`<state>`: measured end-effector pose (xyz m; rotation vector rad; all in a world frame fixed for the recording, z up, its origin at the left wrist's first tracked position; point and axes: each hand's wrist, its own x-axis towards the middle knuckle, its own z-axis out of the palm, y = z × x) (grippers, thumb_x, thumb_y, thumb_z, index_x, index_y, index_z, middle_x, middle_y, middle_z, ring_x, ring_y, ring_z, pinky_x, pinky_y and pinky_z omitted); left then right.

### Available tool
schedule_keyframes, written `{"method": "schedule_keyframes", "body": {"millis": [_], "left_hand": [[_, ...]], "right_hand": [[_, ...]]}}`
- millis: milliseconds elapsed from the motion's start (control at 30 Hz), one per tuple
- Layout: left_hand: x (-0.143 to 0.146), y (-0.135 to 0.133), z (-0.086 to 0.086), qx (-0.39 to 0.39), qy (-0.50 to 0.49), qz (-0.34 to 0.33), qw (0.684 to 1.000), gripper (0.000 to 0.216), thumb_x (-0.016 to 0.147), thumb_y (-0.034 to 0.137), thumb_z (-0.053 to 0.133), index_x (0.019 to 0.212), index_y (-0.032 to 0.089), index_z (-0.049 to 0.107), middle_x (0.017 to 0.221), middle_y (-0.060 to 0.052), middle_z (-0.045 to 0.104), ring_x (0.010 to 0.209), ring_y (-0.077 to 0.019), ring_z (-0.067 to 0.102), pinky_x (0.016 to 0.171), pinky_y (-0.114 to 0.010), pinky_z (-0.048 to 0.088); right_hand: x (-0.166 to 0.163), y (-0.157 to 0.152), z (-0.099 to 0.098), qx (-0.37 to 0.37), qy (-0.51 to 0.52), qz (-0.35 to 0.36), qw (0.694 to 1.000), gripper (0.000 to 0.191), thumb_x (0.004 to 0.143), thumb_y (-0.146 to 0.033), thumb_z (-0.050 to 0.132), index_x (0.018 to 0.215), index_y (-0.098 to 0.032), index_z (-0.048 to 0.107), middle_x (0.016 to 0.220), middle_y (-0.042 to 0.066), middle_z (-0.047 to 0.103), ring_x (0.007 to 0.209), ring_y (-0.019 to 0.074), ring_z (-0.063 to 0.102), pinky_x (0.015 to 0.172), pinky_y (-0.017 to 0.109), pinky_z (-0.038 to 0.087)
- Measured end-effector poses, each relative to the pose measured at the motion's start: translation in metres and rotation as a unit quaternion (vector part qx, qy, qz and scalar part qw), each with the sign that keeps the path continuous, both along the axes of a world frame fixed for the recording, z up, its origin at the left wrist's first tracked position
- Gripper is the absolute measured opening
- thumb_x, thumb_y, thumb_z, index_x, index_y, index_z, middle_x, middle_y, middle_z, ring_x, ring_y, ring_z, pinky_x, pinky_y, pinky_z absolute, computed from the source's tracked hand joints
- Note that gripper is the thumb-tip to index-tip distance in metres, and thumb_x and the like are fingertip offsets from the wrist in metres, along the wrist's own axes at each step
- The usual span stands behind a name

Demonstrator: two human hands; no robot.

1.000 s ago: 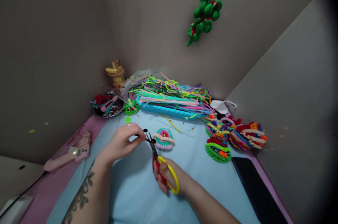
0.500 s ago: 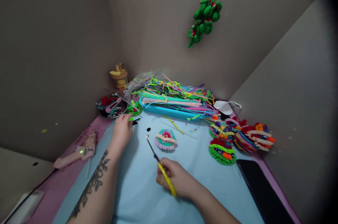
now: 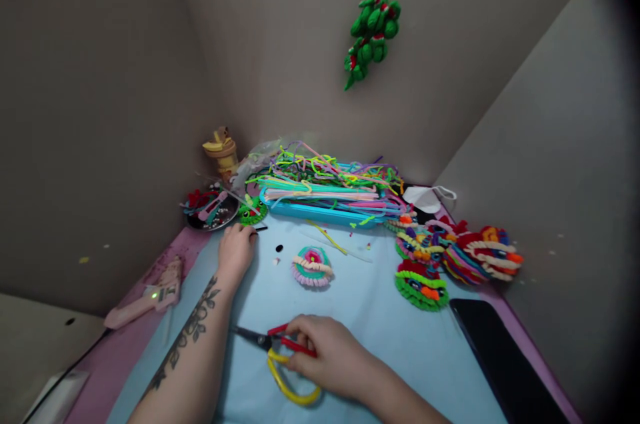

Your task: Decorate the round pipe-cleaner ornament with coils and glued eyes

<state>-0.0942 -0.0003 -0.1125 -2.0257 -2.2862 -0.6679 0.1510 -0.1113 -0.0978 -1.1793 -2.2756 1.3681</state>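
Left hand [image 3: 237, 252] at a black strip [image 3: 262, 229], scissors [image 3: 263, 341] in right hand [image 3: 330, 354].
Glue gun [image 3: 145, 304] far left; left hand's grip I cannot tell; scissors, nearer than the rosette [image 3: 312, 272], point left, handles grasped by the right hand; phone [image 3: 503, 357] far right.

From the right hand [image 3: 330, 352], the cloth [image 3: 370, 311] is free toward one o'clock; the ornament [image 3: 313, 269] blocks twelve, the left forearm [image 3: 203, 347] nine.
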Motion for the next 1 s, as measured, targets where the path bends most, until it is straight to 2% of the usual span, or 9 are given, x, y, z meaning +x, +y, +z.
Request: {"method": "schedule_keyframes", "body": {"millis": [133, 200, 333, 433, 500, 567, 667, 867, 1000], "left_hand": [[0.007, -0.002, 0.008, 0.028, -0.069, -0.006, 0.997, 0.024, 0.082, 0.027, 0.047, 0.083, 0.018, 0.069, 0.092, -0.013, 0.065, 0.097, -0.0308, 0.056, 0.083, -0.04, 0.043], [0.015, -0.007, 0.013, 0.028, -0.122, -0.023, 0.992, 0.026, 0.084, 0.031, 0.045, 0.086, 0.017, 0.067, 0.091, -0.012, 0.067, 0.089, -0.0268, 0.06, 0.079, -0.037, 0.046], [0.047, -0.029, 0.024, -0.044, -0.256, -0.119, 0.958, 0.03, 0.082, 0.044, 0.051, 0.09, 0.018, 0.065, 0.075, -0.004, 0.069, 0.062, -0.0165, 0.061, 0.056, -0.026, 0.046], [0.072, -0.046, 0.032, -0.189, -0.521, -0.207, 0.806, 0.032, 0.074, 0.044, 0.066, 0.091, 0.017, 0.061, 0.064, -0.001, 0.064, 0.054, -0.0126, 0.055, 0.052, -0.023, 0.041], [0.082, -0.053, 0.036, -0.233, -0.582, -0.22, 0.748, 0.031, 0.07, 0.04, 0.073, 0.085, 0.017, 0.06, 0.062, 0.001, 0.06, 0.055, -0.0107, 0.053, 0.054, -0.022, 0.041], [0.087, -0.057, 0.038, -0.261, -0.604, -0.227, 0.718, 0.031, 0.067, 0.038, 0.076, 0.08, 0.016, 0.059, 0.064, 0.002, 0.058, 0.057, -0.0099, 0.052, 0.056, -0.022, 0.042], [0.089, -0.059, 0.037, -0.28, -0.612, -0.233, 0.702, 0.031, 0.067, 0.037, 0.077, 0.076, 0.015, 0.058, 0.064, 0.003, 0.057, 0.057, -0.0087, 0.051, 0.057, -0.022, 0.041], [0.088, -0.06, 0.035, -0.281, -0.602, -0.243, 0.706, 0.027, 0.069, 0.033, 0.076, 0.074, 0.013, 0.059, 0.063, 0.003, 0.058, 0.057, -0.008, 0.05, 0.056, -0.02, 0.04], [0.09, -0.061, 0.036, -0.279, -0.619, -0.24, 0.693, 0.026, 0.07, 0.031, 0.075, 0.077, 0.014, 0.057, 0.06, 0.005, 0.057, 0.055, -0.0074, 0.051, 0.054, -0.019, 0.039]], "right_hand": [[0.001, 0.003, -0.006, 0.113, -0.06, -0.034, 0.991, 0.019, 0.081, -0.02, 0.059, 0.098, -0.024, 0.065, 0.09, 0.002, 0.066, 0.081, 0.0167, 0.059, 0.07, 0.024, 0.04], [0.003, 0.007, -0.007, 0.147, -0.073, -0.047, 0.985, 0.016, 0.084, -0.02, 0.057, 0.096, -0.024, 0.066, 0.091, 0.003, 0.066, 0.086, 0.0186, 0.059, 0.075, 0.026, 0.041], [0.01, 0.015, -0.008, 0.191, 0.028, -0.116, 0.974, 0.016, 0.085, -0.018, 0.055, 0.095, -0.023, 0.066, 0.091, 0.004, 0.066, 0.089, 0.0192, 0.058, 0.079, 0.029, 0.044], [0.015, 0.02, -0.006, 0.229, 0.138, -0.196, 0.943, 0.022, 0.086, -0.015, 0.053, 0.105, -0.021, 0.063, 0.099, 0.007, 0.065, 0.094, 0.0193, 0.058, 0.084, 0.031, 0.046], [0.017, 0.022, -0.005, 0.247, 0.178, -0.22, 0.927, 0.024, 0.086, -0.014, 0.054, 0.107, -0.021, 0.062, 0.101, 0.007, 0.064, 0.096, 0.0194, 0.058, 0.084, 0.032, 0.048], [0.017, 0.023, -0.003, 0.267, 0.195, -0.231, 0.915, 0.024, 0.086, -0.014, 0.055, 0.107, -0.023, 0.062, 0.1, 0.006, 0.063, 0.095, 0.0188, 0.058, 0.082, 0.032, 0.049], [0.017, 0.024, -0.002, 0.3, 0.203, -0.239, 0.901, 0.024, 0.086, -0.013, 0.055, 0.105, -0.025, 0.063, 0.095, 0.004, 0.061, 0.092, 0.0176, 0.059, 0.082, 0.032, 0.05], [0.016, 0.023, -0.001, 0.318, 0.204, -0.242, 0.894, 0.022, 0.084, -0.012, 0.058, 0.1, -0.023, 0.065, 0.091, 0.004, 0.061, 0.088, 0.0177, 0.059, 0.08, 0.032, 0.051], [0.016, 0.022, 0.0, 0.33, 0.206, -0.24, 0.89, 0.02, 0.084, -0.01, 0.058, 0.098, -0.023, 0.065, 0.09, 0.004, 0.063, 0.087, 0.017, 0.059, 0.079, 0.032, 0.052]]}}
